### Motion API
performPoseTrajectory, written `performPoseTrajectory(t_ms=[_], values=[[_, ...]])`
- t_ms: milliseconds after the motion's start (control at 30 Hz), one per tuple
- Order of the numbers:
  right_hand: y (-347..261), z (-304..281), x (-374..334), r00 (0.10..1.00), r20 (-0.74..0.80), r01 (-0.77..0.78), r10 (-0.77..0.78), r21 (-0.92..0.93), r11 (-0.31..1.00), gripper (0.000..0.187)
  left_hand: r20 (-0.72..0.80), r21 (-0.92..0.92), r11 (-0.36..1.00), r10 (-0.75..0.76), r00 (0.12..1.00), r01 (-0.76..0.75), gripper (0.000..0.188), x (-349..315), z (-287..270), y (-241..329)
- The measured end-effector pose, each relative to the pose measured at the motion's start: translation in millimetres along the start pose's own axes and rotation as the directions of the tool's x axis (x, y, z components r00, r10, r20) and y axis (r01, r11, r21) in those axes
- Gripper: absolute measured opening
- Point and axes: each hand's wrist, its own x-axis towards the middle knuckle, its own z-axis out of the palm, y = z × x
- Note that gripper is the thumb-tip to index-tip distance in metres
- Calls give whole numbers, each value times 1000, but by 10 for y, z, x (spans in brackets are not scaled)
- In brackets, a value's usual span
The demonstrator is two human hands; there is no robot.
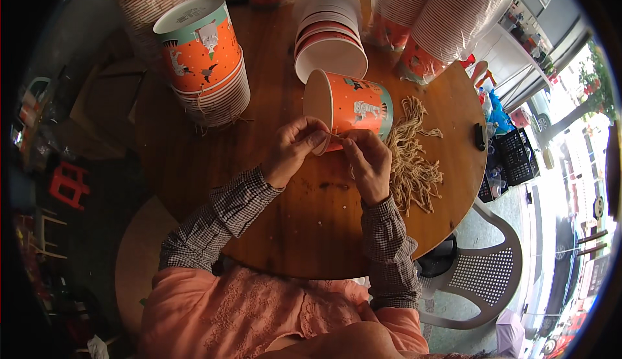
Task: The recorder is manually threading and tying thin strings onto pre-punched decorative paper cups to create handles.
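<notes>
An orange and teal paper bucket [359, 103] lies on its side on the table, its open white mouth turned left. My left hand [298, 148] is closed in a pinch at the near edge of the bucket's rim. Opposite it, my right hand [369, 164] pinches too, against the bucket's near side. A short piece of thin cord [334, 136] runs between the fingertips of both hands. Just right of the bucket lies a loose heap of beige cords [413, 158]. Fingers hide part of the rim and the cord's ends.
A nested stack of matching buckets [210, 67] stands at the left. Another stack [330, 51] lies on its side beyond the bucket. Plastic-wrapped stacks [447, 19] stand at the back of the round wooden table [291, 229]. A grey chair [486, 268] is at the right.
</notes>
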Motion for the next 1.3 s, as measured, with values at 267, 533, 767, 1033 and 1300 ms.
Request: performPoseTrajectory(t_ms=[267, 533, 767, 1033, 1300], values=[[-94, 30, 17, 987, 148, 64, -58, -34, 997, 4, -188, 9, 997, 71, 980, -71, 5, 23, -2, -89], [-113, -96, 19, 962, 169, -214, 215, -28, 976, 10, 226, 713, 479, 535, 814, -512, 40, 37, -5, 82], [-264, -62, -11, 987, 162, 20, 20, -241, 970, 10, 384, 756, 224, 608, 695, -614, 23, 80, -67, -27], [-657, -107, 125, 975, 221, 90, -31, -262, 961, 19, 178, 548, 621, 567, 804, -560, 7, 62, 149, 173], [-1350, 74, 594, 921, 198, 387, -334, -377, 842, 13, 107, 250, 870, 413, 905, -426, 11, 139, 456, 750]])
